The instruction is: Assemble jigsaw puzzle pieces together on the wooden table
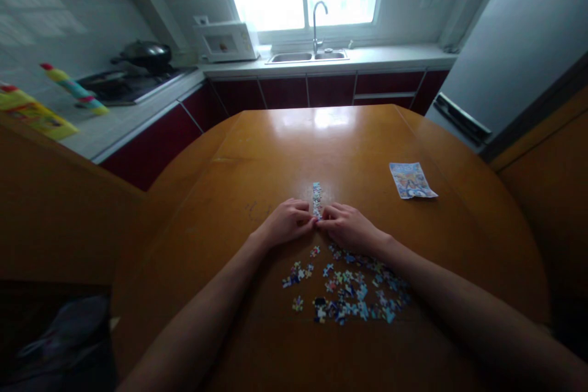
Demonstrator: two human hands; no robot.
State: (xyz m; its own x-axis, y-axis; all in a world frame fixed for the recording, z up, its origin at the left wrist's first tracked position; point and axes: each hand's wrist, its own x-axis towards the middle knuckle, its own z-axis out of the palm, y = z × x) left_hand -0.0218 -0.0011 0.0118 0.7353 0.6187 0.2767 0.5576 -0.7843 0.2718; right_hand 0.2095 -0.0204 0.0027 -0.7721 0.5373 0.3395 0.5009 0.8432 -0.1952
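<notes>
A narrow strip of joined jigsaw puzzle pieces (316, 196) lies on the wooden table, running away from me. At its near end my left hand (290, 220) and my right hand (345, 226) meet, fingers bent and pinched together. A small puzzle piece (318, 217) shows between the fingertips, touching or very close to the strip; the fingers partly hide it. Nearer to me, many loose puzzle pieces (346, 294) are scattered, some of them beneath my right forearm. One single piece (315, 251) lies just below the hands.
A creased picture sheet (412, 180) lies on the right of the table (275, 141). Small dark specks or marks show left of my left hand. Beyond the table are a counter with a sink (307, 57), a microwave (227, 41), and a stove with a pan (146, 54).
</notes>
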